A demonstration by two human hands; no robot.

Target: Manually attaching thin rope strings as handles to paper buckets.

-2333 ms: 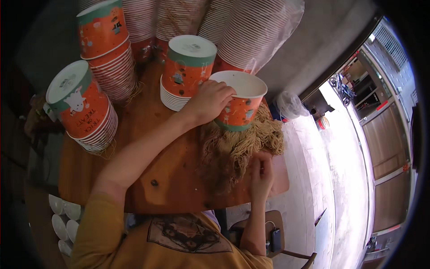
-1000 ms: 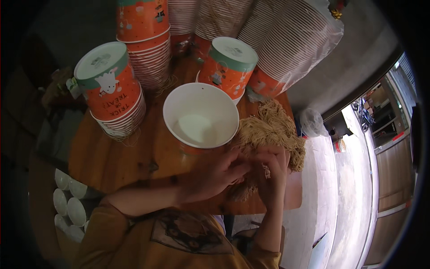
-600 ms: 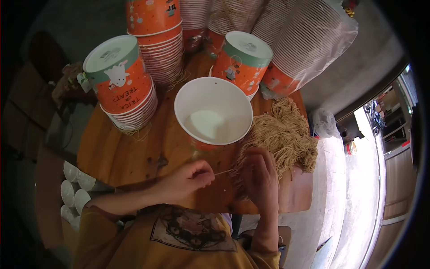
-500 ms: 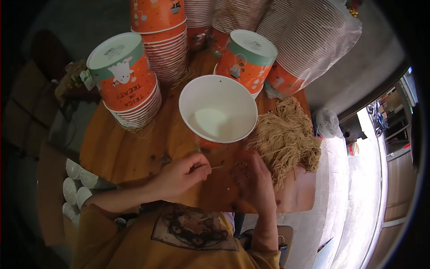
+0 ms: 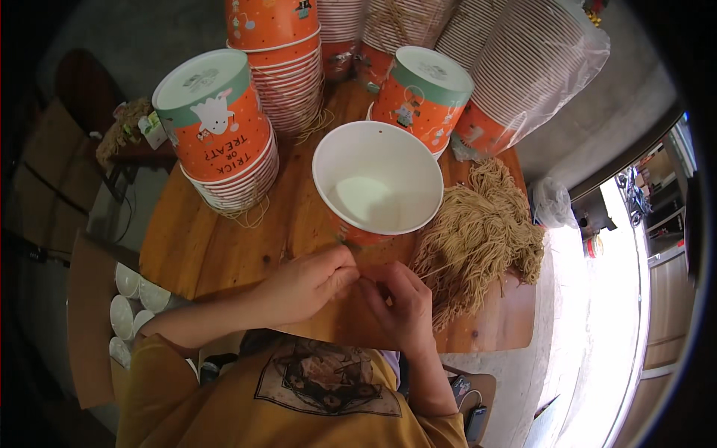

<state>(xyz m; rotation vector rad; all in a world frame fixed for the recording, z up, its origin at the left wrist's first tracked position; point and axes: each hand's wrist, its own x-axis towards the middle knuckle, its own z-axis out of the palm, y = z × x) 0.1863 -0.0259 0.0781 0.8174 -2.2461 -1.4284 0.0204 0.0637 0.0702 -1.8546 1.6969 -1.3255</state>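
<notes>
My left hand [image 5: 317, 282] is closed in a pinch above the front of the wooden table. A thin pale string stuck out of its fingertips half a second ago; now the fingers hide it. Right beside it, nearly touching, my right hand [image 5: 399, 300] has thumb and fingers drawn together; whatever they pinch is too small to make out. Just beyond both hands an orange paper bucket [image 5: 377, 178] tilts toward me, its white inside showing. To the right of it lies a big loose bundle of tan string [image 5: 485, 239].
Upside-down stacks of orange buckets [image 5: 216, 123] stand at the left, with a taller stack [image 5: 287, 89] behind. Another upturned bucket [image 5: 426, 97] and plastic-wrapped stacks [image 5: 534, 67] fill the back. Below the left table edge, a carton [image 5: 89, 321] holds several white cups [image 5: 123, 315].
My right hand has moved left and come up against my left hand, its fingers closing together. The left hand stays pinched. The whole view has shifted slightly.
</notes>
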